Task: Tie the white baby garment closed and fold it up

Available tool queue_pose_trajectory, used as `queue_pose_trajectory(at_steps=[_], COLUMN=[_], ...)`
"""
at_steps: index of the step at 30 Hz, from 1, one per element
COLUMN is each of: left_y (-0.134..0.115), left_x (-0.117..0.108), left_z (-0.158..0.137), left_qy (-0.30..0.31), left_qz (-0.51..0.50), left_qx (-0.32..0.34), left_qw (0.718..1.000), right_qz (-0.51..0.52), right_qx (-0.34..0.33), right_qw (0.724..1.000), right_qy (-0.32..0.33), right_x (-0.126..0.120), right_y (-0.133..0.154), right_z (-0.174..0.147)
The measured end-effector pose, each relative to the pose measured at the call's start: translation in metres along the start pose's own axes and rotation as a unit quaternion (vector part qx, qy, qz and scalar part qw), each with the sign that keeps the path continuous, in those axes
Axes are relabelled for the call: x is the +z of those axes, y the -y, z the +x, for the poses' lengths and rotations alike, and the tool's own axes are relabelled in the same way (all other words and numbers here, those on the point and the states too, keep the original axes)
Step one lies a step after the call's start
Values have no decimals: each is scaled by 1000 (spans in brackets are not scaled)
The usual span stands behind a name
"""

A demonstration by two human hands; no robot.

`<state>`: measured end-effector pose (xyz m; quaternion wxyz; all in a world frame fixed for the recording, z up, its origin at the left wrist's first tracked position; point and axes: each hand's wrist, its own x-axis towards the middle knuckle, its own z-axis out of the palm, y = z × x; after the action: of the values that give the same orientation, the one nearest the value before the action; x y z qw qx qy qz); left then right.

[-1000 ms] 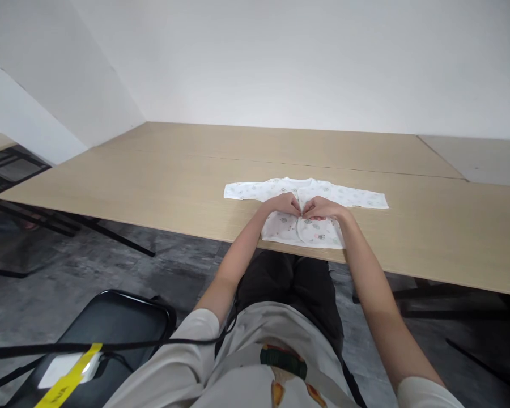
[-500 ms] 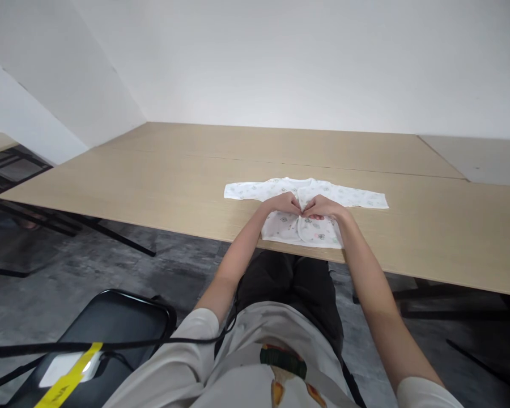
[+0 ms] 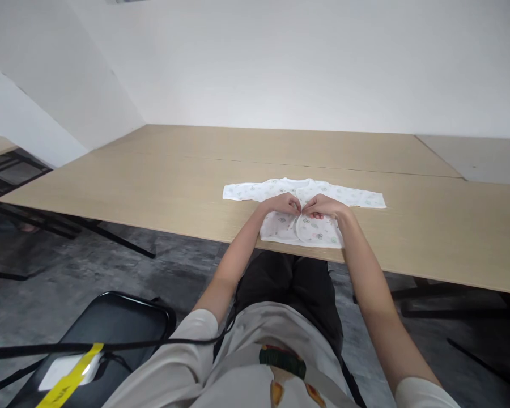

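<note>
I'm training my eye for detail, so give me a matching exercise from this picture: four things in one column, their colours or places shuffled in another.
1. Garment
2. Chair
3. Yellow strip
4. Table

A. Lying across a white object
B. Light brown, white wall behind
C. Black, at the picture's lower left
D. Small prints on white, under left hand and right hand

Pairs: 1-D; 2-C; 3-A; 4-B

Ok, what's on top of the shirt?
The left hand and right hand, fingertips close together at its front opening. Part of the shirt beneath them is covered, so any fastening there can't be made out.
</note>
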<state>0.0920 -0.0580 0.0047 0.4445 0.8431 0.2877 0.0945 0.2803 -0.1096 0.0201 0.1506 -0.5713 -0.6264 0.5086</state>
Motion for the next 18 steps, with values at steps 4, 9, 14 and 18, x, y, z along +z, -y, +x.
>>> queue_pose_trajectory(at_steps=[4,9,14,18], left_y=[0,3,10,16], left_x=[3,2,-10,-20], left_z=[2,1,-2,12], left_qy=[-22,-24,-32,-178], left_qz=[37,69,57,26], left_qx=[-1,-26,-27,-57], left_qw=[999,997,997,982], right_qz=[1,-17,-33,-16], right_qx=[10,16,21,-9], right_qw=[1000,1000,999,996], right_qy=[-6,-11,4,-92], right_x=[2,0,-19,-26], right_y=[1,1,-8,-10], right_z=[1,-1,-8,6])
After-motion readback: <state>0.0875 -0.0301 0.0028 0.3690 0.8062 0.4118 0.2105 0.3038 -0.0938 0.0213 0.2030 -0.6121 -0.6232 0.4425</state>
